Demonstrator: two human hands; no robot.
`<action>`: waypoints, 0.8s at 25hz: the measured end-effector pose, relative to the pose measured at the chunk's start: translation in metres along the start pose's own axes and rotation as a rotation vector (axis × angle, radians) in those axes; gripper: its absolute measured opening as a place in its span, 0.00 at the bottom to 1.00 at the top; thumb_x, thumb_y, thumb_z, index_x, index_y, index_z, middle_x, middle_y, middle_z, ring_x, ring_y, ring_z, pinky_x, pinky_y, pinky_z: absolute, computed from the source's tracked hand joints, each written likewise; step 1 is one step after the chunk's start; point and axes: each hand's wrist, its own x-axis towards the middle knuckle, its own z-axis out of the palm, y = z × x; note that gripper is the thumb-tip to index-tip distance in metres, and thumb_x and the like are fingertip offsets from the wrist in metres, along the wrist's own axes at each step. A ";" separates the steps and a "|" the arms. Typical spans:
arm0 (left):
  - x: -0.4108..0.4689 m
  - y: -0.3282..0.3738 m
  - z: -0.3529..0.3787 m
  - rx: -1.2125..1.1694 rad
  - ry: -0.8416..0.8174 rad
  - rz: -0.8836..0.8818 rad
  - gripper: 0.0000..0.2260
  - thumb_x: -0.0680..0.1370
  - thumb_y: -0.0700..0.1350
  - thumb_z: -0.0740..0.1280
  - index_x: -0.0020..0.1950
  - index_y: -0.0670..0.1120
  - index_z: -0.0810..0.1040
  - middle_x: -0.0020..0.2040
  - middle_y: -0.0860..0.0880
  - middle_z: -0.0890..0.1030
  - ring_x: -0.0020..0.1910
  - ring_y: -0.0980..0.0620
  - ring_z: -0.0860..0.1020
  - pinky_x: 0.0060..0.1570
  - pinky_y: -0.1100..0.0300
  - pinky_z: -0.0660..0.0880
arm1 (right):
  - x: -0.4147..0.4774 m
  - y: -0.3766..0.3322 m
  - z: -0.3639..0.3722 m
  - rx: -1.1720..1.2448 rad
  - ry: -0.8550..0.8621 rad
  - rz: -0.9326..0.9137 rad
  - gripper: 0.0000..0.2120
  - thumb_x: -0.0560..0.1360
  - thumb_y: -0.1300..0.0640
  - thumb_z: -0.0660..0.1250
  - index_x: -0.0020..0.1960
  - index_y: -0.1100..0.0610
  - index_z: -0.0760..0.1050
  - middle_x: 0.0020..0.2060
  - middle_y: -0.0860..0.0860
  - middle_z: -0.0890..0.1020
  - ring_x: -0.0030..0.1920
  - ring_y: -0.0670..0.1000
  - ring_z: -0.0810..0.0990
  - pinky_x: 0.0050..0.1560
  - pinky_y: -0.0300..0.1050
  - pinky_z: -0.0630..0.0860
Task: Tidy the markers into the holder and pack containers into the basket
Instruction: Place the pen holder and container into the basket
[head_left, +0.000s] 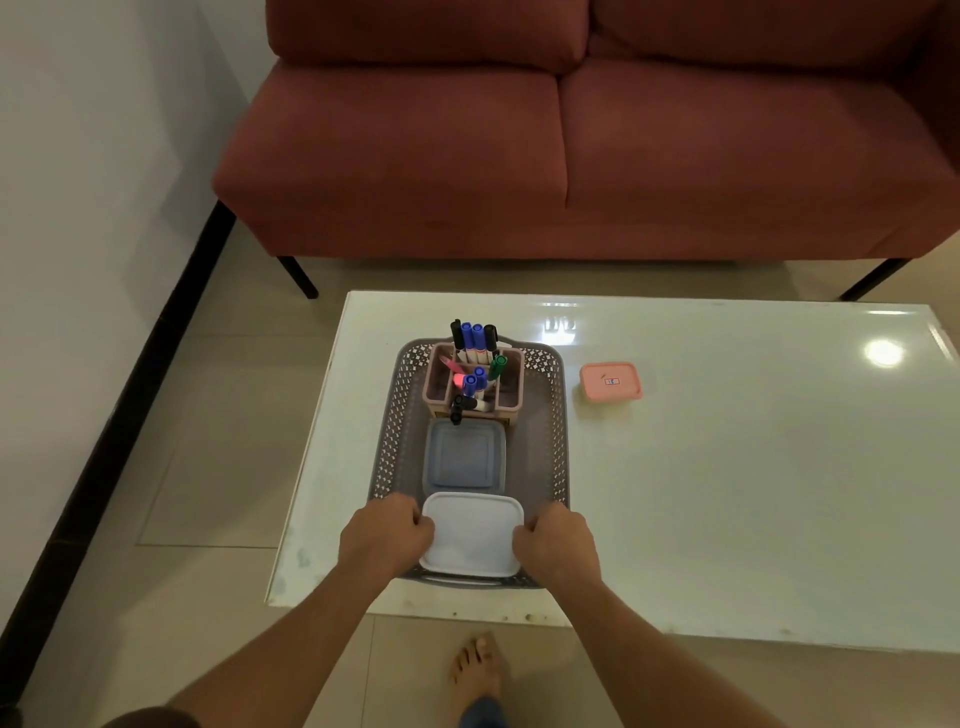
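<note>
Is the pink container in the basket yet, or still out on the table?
Out. The pink container sits on the table, right of the basket, lid on.

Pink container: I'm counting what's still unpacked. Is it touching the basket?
Apart. The head view shows the pink container resting on the table right of the basket, with a bare strip of tabletop between them.

A red sofa (571, 130) on dark legs stands against the white wall (93, 182), behind a glossy white table (727, 493). Beige floor tiles (218, 415) run beneath, edged by black skirting (130, 405).
</note>
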 end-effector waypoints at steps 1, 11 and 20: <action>0.000 0.001 -0.001 0.009 0.021 0.000 0.10 0.76 0.50 0.62 0.36 0.50 0.72 0.35 0.51 0.77 0.37 0.48 0.76 0.35 0.60 0.71 | 0.001 -0.002 0.001 -0.017 0.010 -0.014 0.09 0.76 0.55 0.64 0.46 0.60 0.80 0.39 0.54 0.79 0.38 0.56 0.76 0.38 0.42 0.70; 0.007 -0.007 0.005 -0.036 0.041 0.038 0.09 0.81 0.51 0.60 0.48 0.51 0.78 0.45 0.49 0.83 0.44 0.48 0.79 0.39 0.59 0.70 | 0.002 0.000 0.015 -0.016 0.094 -0.086 0.11 0.81 0.51 0.61 0.54 0.56 0.78 0.48 0.55 0.83 0.47 0.56 0.80 0.44 0.46 0.75; 0.028 0.035 -0.021 -0.183 0.407 0.140 0.06 0.78 0.49 0.63 0.48 0.49 0.78 0.44 0.51 0.78 0.41 0.50 0.78 0.41 0.55 0.77 | 0.030 -0.019 -0.052 0.021 0.496 -0.066 0.15 0.78 0.45 0.60 0.45 0.55 0.79 0.40 0.53 0.83 0.39 0.58 0.78 0.38 0.46 0.68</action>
